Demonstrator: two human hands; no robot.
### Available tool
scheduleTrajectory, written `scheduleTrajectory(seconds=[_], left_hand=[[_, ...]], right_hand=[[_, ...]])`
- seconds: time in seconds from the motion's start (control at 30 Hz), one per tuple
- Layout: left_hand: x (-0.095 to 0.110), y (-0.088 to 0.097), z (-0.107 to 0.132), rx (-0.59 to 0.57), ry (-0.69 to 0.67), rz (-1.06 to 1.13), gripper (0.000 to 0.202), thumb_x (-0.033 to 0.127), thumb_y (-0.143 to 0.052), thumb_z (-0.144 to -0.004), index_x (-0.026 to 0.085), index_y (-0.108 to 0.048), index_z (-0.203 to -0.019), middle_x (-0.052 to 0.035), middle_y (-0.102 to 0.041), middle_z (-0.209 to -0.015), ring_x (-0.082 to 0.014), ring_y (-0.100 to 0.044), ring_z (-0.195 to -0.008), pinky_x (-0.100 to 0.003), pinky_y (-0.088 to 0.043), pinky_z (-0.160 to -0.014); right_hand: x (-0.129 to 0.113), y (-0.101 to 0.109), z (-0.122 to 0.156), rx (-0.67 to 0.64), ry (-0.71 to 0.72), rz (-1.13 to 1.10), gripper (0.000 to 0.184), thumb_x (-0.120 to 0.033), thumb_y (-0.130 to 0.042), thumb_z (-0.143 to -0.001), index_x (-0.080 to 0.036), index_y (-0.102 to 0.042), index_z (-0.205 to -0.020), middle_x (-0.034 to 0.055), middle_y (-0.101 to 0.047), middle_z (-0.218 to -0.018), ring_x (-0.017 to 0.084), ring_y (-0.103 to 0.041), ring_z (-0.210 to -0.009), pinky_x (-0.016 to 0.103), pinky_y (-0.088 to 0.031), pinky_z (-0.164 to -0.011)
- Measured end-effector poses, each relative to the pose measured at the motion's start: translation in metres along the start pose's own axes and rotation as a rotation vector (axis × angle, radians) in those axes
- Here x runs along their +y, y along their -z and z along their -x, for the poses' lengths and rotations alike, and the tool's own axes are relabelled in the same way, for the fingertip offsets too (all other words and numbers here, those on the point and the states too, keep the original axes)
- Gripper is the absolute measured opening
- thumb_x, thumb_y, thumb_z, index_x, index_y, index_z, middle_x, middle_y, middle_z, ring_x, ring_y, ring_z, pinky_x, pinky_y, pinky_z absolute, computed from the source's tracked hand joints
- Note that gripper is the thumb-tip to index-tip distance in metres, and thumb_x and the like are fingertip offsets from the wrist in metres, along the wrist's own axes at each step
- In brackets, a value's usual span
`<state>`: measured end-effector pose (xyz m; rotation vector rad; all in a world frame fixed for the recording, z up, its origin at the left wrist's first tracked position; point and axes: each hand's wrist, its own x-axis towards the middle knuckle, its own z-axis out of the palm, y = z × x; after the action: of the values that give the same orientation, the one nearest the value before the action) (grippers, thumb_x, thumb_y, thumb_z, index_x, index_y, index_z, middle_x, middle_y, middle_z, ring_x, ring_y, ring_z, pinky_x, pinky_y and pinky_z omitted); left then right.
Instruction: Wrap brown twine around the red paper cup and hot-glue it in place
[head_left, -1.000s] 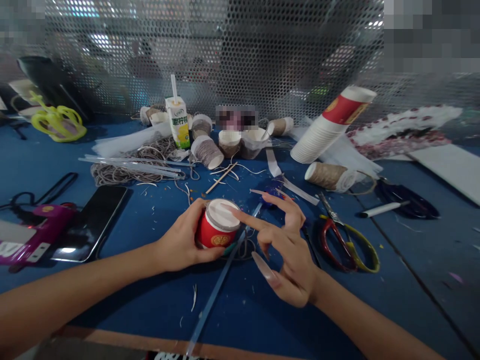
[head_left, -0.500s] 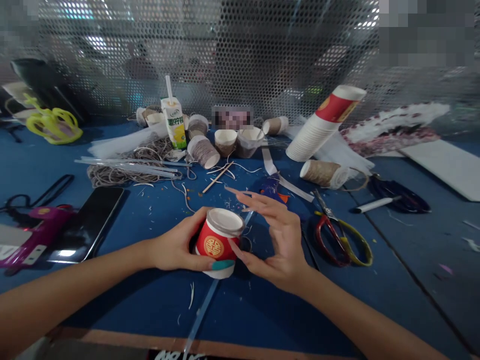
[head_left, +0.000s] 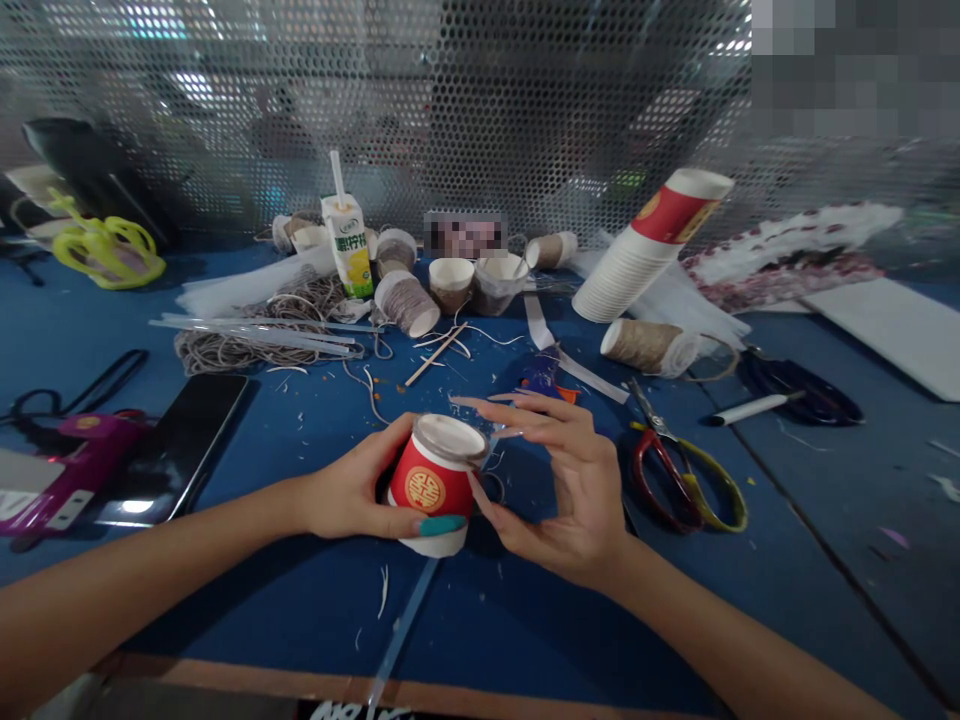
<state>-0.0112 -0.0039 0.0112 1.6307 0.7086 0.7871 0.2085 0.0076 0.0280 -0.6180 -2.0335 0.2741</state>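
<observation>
My left hand (head_left: 373, 487) is wrapped around a red and white paper cup (head_left: 425, 489) with a gold round emblem, its teal-nailed thumb across the front. A greyish cord (head_left: 427, 440) runs around the rim of the cup's upper end, and the cup leans slightly. On the cup's right side is my right hand (head_left: 574, 490), fingers stretched out and apart. Its long thumbnail lies at the cup's side just under the rim; whether it touches cannot be made out. Behind that thumb a thin loop of cord (head_left: 495, 488) shows.
A clear glue stick (head_left: 405, 620) lies in front of the cup. To the right are scissors (head_left: 686, 470); to the left, a phone (head_left: 196, 440) and a purple glue gun (head_left: 82, 470). Behind stand a drink carton (head_left: 349, 245), cord-wrapped cups (head_left: 407, 303) and a cup stack (head_left: 630, 270).
My right hand has shifted slightly right, its fingers a little lower and farther from the cup's top. The cup has tilted slightly in my left hand.
</observation>
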Motion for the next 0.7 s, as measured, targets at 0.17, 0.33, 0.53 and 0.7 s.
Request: scheduleTrajectory(seconds=[0.17, 0.33, 0.53, 0.7], left_hand=[[0.000, 0.001, 0.001, -0.006, 0.014, 0.028, 0.056, 0.027, -0.072, -0.071, 0.024, -0.049, -0.121, -0.0106, -0.065, -0.116, -0.0272, -0.066, -0.104, -0.044, -0.056, -0.087], [0.000, 0.001, 0.002, -0.010, 0.072, 0.073, 0.058, 0.026, -0.073, -0.070, 0.022, -0.048, -0.122, -0.0116, -0.064, -0.118, -0.0271, -0.064, -0.104, -0.045, -0.054, -0.088], [-0.001, 0.001, -0.001, -0.009, 0.088, 0.177, 0.058, 0.031, -0.075, -0.069, 0.019, -0.048, -0.119, -0.0096, -0.063, -0.113, -0.0238, -0.062, -0.100, -0.039, -0.052, -0.087], [-0.005, -0.001, -0.001, 0.057, 0.129, 0.209, 0.055, 0.035, -0.075, -0.070, 0.020, -0.047, -0.115, -0.0067, -0.062, -0.107, -0.0197, -0.063, -0.089, -0.034, -0.052, -0.079]], right_hand=[[-0.003, -0.001, -0.003, 0.030, -0.010, 0.050, 0.049, -0.008, -0.066, -0.071, -0.027, -0.041, -0.109, 0.0090, -0.072, -0.106, 0.029, -0.058, -0.108, 0.055, -0.045, -0.091], [-0.005, 0.000, -0.002, 0.025, -0.005, 0.013, 0.051, -0.005, -0.063, -0.069, -0.027, -0.042, -0.111, 0.0089, -0.070, -0.109, 0.029, -0.057, -0.109, 0.056, -0.044, -0.093], [-0.001, 0.006, 0.002, -0.020, -0.047, -0.146, 0.057, -0.005, -0.054, -0.068, -0.023, -0.040, -0.119, 0.0128, -0.058, -0.128, 0.030, -0.054, -0.118, 0.058, -0.043, -0.096], [-0.003, 0.013, 0.003, -0.102, 0.161, 0.089, 0.043, -0.008, -0.053, -0.064, -0.024, -0.049, -0.104, 0.0062, -0.065, -0.124, 0.033, -0.040, -0.131, 0.062, -0.031, -0.102]])
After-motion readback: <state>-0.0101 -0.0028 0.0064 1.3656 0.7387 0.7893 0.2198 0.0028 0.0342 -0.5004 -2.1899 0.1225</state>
